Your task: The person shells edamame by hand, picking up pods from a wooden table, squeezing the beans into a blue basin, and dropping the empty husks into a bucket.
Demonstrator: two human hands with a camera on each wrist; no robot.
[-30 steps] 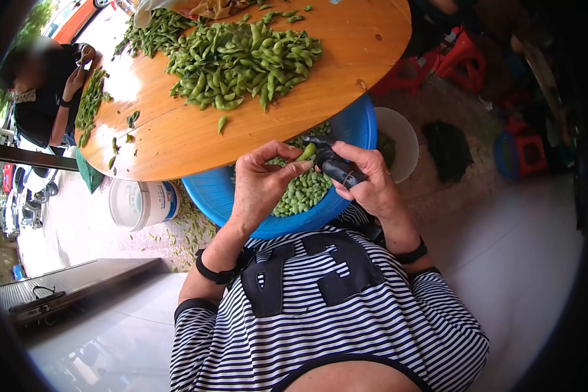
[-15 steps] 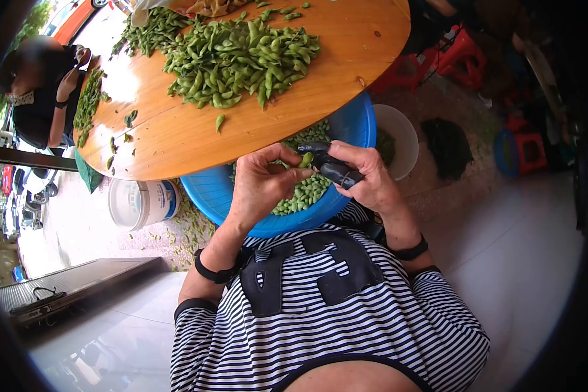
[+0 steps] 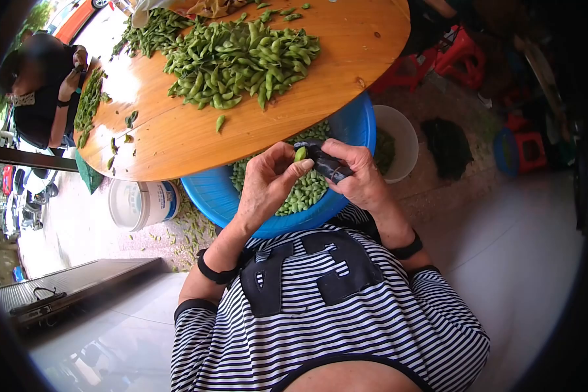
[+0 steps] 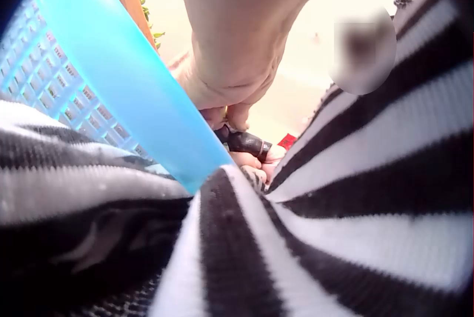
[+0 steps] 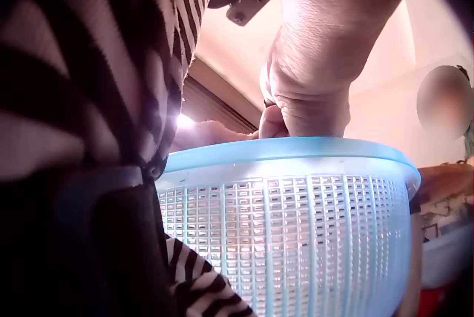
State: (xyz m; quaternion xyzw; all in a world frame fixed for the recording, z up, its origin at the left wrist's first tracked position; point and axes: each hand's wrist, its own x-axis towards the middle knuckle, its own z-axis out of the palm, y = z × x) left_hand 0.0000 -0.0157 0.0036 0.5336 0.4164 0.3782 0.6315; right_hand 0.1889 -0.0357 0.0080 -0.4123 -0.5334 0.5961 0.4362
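In the head view my left hand (image 3: pixel 268 179) pinches a green soybean pod (image 3: pixel 300 154) between thumb and forefinger. My right hand (image 3: pixel 359 173) meets it from the right, black coverings (image 3: pixel 330 163) on its thumb and forefinger, the covered tips curled at the pod's right side. Both hands are above a blue basket (image 3: pixel 212 202) that holds many shelled green beans (image 3: pixel 304 196). The wrist views show the basket's latticed wall (image 5: pixel 296 221) and the undersides of the forearms; in the left wrist view a black-covered finger (image 4: pixel 248 144) shows past the left hand.
A wooden table (image 3: pixel 176 147) overhangs the basket, bearing a large heap of pods (image 3: pixel 242 62). White buckets stand left (image 3: pixel 127 202) and right (image 3: pixel 405 144). Empty husks (image 3: pixel 179 228) litter the floor. Another person (image 3: pixel 39 98) sits at the table's far left. Red stools (image 3: pixel 460 62) stand at upper right.
The hands have drawn slightly closer together, and the pod has shifted a little left and down, turning more upright. The black-covered fingers have closed together beside it.
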